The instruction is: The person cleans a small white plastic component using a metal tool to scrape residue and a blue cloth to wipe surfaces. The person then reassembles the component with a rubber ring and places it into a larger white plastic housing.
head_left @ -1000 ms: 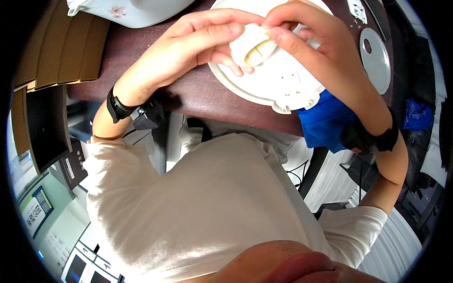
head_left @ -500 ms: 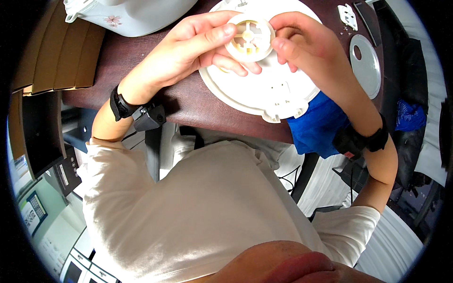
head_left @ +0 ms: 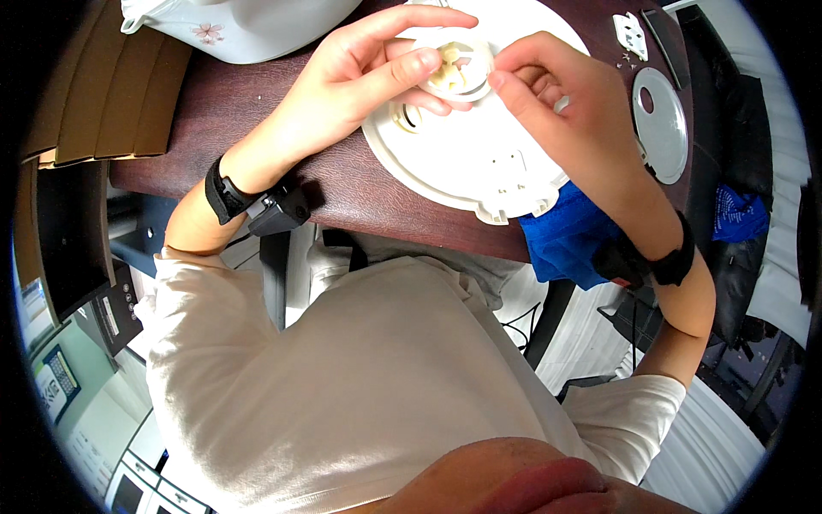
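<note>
A small round white plastic part [head_left: 454, 75], ring-shaped with a cream spoked middle, is tilted above a large white round plastic cover [head_left: 462, 163]. My left hand [head_left: 355, 81] grips it from the left, thumb on its near face and index finger stretched along its far side. At the right rim, thumb and forefinger of my right hand [head_left: 578, 107] pinch its edge. A small white bit shows among the curled fingers of that hand; its kind cannot be made out. The cover lies on the dark red-brown table [head_left: 360, 188], its notched edge towards me.
Blue cloth [head_left: 561, 236] hangs at the table's front edge, beneath my right forearm. To the right lie an oval white plate with a hole [head_left: 664, 128], a small white bracket [head_left: 629, 36], tiny screws and a dark bar [head_left: 666, 47]. A white appliance [head_left: 257, 34] and cardboard [head_left: 124, 103] stand left.
The round part has tilted and shifted slightly to the right. My left index finger now stretches over its far side, and my right thumb and forefinger have closed on its edge.
</note>
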Available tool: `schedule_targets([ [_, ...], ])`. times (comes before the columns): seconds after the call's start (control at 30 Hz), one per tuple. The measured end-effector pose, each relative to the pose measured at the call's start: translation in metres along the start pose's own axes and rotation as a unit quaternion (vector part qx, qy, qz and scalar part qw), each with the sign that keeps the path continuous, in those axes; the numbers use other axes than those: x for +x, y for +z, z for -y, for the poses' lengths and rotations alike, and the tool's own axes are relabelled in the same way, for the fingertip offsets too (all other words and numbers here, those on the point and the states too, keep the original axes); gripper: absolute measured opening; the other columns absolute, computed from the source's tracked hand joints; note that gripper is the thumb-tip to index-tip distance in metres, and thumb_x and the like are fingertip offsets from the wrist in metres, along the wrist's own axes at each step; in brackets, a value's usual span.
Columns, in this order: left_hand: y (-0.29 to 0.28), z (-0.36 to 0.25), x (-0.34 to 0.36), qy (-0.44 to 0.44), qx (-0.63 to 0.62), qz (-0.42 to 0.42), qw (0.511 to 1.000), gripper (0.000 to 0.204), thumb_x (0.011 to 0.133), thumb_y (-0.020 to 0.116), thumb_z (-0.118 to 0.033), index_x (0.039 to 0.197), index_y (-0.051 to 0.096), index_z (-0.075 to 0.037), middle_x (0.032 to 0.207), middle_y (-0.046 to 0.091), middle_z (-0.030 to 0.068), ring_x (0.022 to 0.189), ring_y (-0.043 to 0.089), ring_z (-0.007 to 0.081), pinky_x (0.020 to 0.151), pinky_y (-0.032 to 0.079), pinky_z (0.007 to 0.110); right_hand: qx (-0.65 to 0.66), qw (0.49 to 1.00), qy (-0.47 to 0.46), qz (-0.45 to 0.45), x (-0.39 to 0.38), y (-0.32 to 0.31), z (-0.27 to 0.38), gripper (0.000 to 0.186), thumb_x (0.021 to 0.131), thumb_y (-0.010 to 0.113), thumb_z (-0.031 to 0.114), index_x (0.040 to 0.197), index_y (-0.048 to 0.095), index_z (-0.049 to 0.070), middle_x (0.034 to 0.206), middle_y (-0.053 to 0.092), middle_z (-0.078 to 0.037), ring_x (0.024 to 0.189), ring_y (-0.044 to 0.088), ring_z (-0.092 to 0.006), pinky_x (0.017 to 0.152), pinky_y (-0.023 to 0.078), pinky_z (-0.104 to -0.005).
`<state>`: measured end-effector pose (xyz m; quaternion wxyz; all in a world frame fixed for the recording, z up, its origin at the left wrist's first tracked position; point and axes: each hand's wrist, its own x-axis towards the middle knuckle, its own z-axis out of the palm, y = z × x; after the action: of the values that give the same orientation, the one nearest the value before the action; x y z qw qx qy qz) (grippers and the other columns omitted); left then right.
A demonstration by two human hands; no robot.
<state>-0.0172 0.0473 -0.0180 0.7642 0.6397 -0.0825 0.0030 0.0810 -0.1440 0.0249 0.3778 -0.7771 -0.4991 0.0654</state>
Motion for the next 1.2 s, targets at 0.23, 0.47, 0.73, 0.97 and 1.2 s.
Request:
schedule_targets([
  [0.23, -0.004, -0.005, 0.002, -0.028, -0.162, 0.024, 0.986, 0.048, 0.096, 0.038, -0.028, 0.132, 0.035, 0.005, 0.123, 0.050, 0.0180, 0.099, 0.061, 0.0287, 0.085, 0.053, 0.037, 0.036, 0.998, 0.044, 0.006, 0.002, 0.000, 0.000, 0.012, 0.082, 0.062, 0.015, 0.081, 0.061, 0.003, 0.066, 0.061, -0.008, 0.056, 0.060, -0.0133, 0.051, 0.045, -0.0239],
  [0.47, 0.001, -0.005, 0.000, -0.033, -0.093, -0.008, 0.995, 0.049, 0.096, 0.038, -0.028, 0.132, 0.033, 0.004, 0.119, 0.052, 0.0194, 0.094, 0.063, 0.0308, 0.082, 0.054, 0.036, 0.053, 0.998, 0.036, -0.028, 0.002, 0.003, -0.007, 0.014, 0.083, 0.061, 0.016, 0.082, 0.061, 0.002, 0.068, 0.062, -0.008, 0.057, 0.060, -0.0131, 0.054, 0.048, -0.0245],
  [0.73, -0.003, -0.002, -0.001, -0.019, -0.113, 0.027, 0.993, 0.048, 0.097, 0.037, -0.028, 0.132, 0.033, 0.004, 0.116, 0.054, 0.0190, 0.092, 0.063, 0.0309, 0.077, 0.055, 0.033, 0.088, 0.994, 0.066, -0.020, 0.003, 0.005, -0.007, 0.015, 0.083, 0.061, 0.017, 0.082, 0.060, 0.001, 0.068, 0.062, -0.008, 0.059, 0.060, -0.0116, 0.056, 0.047, -0.0238],
  [0.97, -0.003, -0.002, -0.002, -0.018, -0.089, 0.027, 0.996, 0.049, 0.096, 0.039, -0.029, 0.131, 0.035, 0.006, 0.116, 0.054, 0.0187, 0.092, 0.063, 0.0302, 0.079, 0.054, 0.034, 0.112, 0.990, 0.086, 0.022, 0.001, 0.006, -0.009, 0.016, 0.086, 0.058, 0.017, 0.088, 0.059, 0.001, 0.068, 0.060, -0.005, 0.058, 0.056, -0.0076, 0.053, 0.044, -0.0204],
  [1.2, -0.006, 0.000, -0.001, -0.026, -0.094, 0.027, 0.995, 0.051, 0.095, 0.043, -0.031, 0.130, 0.036, 0.006, 0.117, 0.053, 0.0178, 0.094, 0.063, 0.0288, 0.082, 0.054, 0.035, 0.151, 0.977, 0.122, 0.085, 0.001, 0.002, -0.006, 0.020, 0.091, 0.053, 0.018, 0.101, 0.057, 0.001, 0.072, 0.056, -0.001, 0.060, 0.052, -0.0039, 0.055, 0.040, -0.0169],
])
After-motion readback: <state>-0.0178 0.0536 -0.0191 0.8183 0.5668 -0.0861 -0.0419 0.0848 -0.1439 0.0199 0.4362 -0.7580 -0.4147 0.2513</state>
